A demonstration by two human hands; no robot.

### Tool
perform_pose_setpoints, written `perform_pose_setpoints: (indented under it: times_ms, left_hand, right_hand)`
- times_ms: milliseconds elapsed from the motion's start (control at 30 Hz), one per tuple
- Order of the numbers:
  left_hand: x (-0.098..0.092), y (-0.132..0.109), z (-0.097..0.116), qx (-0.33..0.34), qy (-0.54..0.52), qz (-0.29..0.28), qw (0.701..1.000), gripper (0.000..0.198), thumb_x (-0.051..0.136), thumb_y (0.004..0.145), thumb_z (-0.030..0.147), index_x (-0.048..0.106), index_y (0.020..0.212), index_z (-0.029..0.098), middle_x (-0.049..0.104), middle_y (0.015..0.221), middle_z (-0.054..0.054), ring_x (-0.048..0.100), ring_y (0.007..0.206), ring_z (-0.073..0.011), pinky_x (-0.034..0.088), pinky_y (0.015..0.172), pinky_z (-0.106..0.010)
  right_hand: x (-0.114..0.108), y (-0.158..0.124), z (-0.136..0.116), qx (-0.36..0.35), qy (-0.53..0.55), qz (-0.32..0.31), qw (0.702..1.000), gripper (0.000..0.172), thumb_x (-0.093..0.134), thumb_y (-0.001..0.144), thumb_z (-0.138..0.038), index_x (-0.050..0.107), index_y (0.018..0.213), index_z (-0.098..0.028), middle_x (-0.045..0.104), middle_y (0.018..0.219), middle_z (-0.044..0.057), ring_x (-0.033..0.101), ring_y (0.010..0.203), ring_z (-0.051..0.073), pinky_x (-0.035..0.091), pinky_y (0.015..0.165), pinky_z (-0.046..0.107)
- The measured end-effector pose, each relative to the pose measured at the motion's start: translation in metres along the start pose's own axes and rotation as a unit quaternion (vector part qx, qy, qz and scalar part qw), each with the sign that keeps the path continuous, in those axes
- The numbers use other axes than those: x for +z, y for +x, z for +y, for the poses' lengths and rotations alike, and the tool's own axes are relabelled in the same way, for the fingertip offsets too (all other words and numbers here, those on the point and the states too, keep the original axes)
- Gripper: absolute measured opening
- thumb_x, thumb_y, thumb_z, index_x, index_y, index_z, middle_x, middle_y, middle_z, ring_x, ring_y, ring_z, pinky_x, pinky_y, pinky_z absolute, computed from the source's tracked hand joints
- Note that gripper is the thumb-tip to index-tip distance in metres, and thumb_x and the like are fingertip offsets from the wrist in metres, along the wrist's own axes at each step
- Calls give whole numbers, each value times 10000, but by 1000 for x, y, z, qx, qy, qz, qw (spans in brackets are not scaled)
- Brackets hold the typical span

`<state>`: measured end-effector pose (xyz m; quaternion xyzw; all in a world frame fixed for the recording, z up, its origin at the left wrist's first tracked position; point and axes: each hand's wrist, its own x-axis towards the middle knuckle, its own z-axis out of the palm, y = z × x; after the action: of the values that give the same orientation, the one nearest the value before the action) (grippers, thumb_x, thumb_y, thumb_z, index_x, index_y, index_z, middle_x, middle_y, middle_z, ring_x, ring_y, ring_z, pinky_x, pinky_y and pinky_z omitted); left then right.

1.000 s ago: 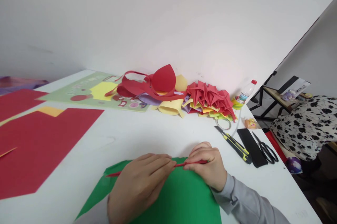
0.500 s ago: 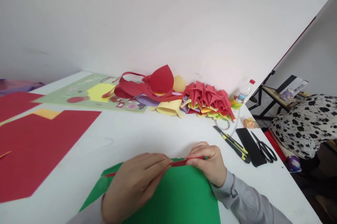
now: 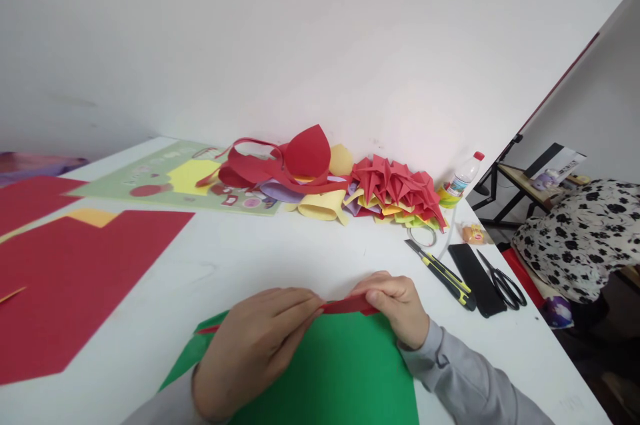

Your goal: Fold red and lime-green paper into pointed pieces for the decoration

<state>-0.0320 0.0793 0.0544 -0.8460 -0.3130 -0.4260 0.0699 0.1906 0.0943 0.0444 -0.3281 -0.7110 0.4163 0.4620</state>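
A narrow red paper strip [image 3: 345,307] runs across the far edge of a green paper sheet [image 3: 330,378] that lies on the white table [image 3: 280,258]. My left hand [image 3: 255,348] pinches the strip near its middle, fingers closed over it. My right hand [image 3: 397,308] grips the strip's right end between thumb and fingers. The strip's left tip [image 3: 207,330] pokes out past my left hand. Both hands rest on the green sheet.
A large red sheet [image 3: 65,278] lies at the left. Along the wall sit red paper curls [image 3: 280,165], folded red and yellow pieces [image 3: 395,192] and a bottle [image 3: 463,178]. At the right lie a utility knife [image 3: 443,273], a black case [image 3: 475,278], scissors [image 3: 503,282] and a tape ring [image 3: 424,235].
My right hand has turned the strip's right end so that more of its flat red face shows. Both hands have stayed near the green sheet's far edge.
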Motion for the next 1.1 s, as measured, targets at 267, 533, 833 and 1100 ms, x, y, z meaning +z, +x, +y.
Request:
perform_pose_setpoints:
  times_ms: [267,533,833,1100]
  left_hand:
    - [6,-5,2,2,27,-23,999,311,342,939,147,637,863,211,732,769,-3,676,630,-120,524,581,-216]
    - [13,-9,18,8,14,-57,998,297,382,873,70,644,827,204,670,724,-21,618,630,-130,511,616,-238]
    - [13,-6,18,14,14,-39,999,294,324,947,126,611,915,177,707,804,-26,659,696,-139,505,621,-257]
    - [7,-3,4,-4,69,-32,997,271,371,982,260,629,956,181,730,847,-24,673,726,-147,502,653,-271]
  right_hand:
    - [-5,1,-3,-29,-122,-8,992,460,451,931,-563,740,950,-206,754,900,76,688,867,195,512,823,353]
    - [16,-8,-19,-233,-448,-45,862,134,524,940,-213,650,892,-208,721,793,-8,614,812,136,374,903,373]
    - [19,-12,-23,-252,-490,-30,834,202,447,910,-115,610,802,-167,614,616,-14,521,672,137,345,896,385]
    - [12,-8,-18,-221,-480,1,849,199,457,923,-124,622,828,-182,616,632,-22,501,646,130,341,893,367]
